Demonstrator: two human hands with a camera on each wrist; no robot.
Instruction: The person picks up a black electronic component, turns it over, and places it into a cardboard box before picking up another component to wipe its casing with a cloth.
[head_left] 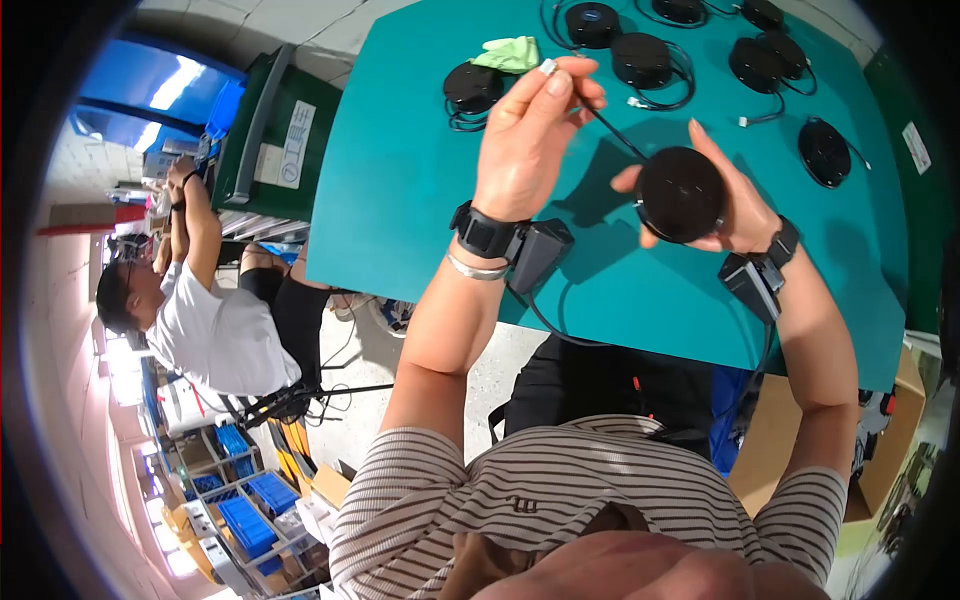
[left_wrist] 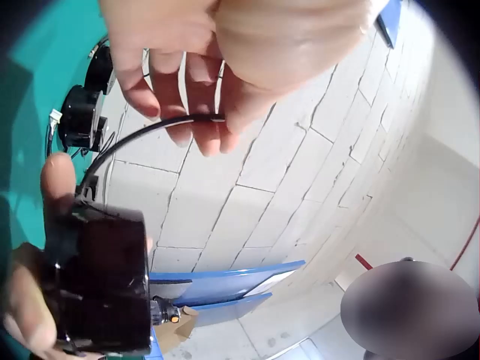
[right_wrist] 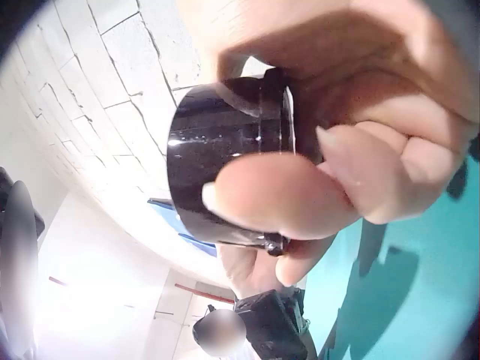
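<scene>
A round black device (head_left: 681, 194) is gripped by my right hand (head_left: 742, 200), raised above the green table. From it a black cable (head_left: 615, 132) runs up to my left hand (head_left: 530, 135), which pinches it near the white connector (head_left: 547, 67) between thumb and fingers. In the left wrist view the cable (left_wrist: 142, 132) curves from the device (left_wrist: 101, 277) to the left hand (left_wrist: 202, 82). The right wrist view shows the device's glossy side (right_wrist: 217, 142) with the right hand's fingers (right_wrist: 277, 191) curled round it.
More black devices with coiled cables lie on the green table (head_left: 400, 200), such as one (head_left: 640, 60) behind the hands and one (head_left: 824, 152) at the right. A pale green cloth (head_left: 507, 55) lies beside another device (head_left: 472, 88). A person in a white shirt (head_left: 225, 335) sits at the left.
</scene>
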